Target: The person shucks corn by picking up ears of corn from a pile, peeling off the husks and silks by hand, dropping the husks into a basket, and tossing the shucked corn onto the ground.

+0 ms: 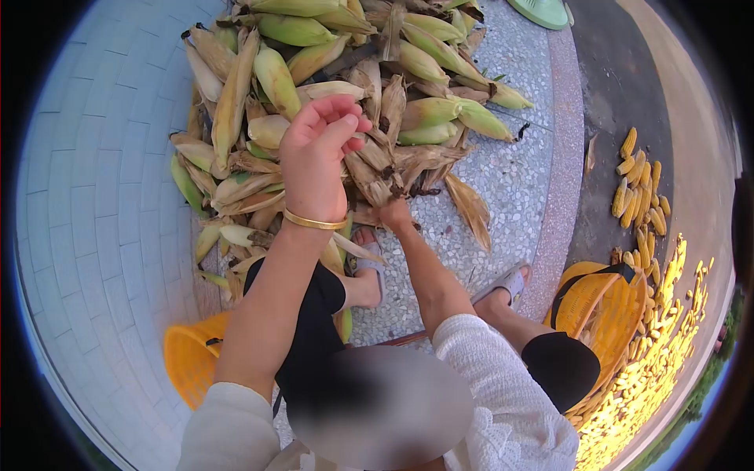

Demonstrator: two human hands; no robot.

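My left hand (320, 149), with a gold bangle at the wrist, is raised over a heap of corn ears in their husks. Its fingers are loosely curled, and I see nothing in them. Lower down, my right hand (394, 213) is closed at the near end of an ear of corn in dry brown husk (367, 179); most of its fingers are hidden. Green-husked ears (276, 82) and withered ones (236, 102) lie around both hands. A loose dry husk (469, 210) rests on the speckled floor, to the right of my right hand.
A yellow basket (184, 365) stands by my left leg, another yellow basket (601, 302) by my right. Bare yellow cobs (640, 192) lie on dark ground at the right, with many more in sunlight. Pale tiled wall (102, 196) bounds the left. A green round object (542, 12) is at the top.
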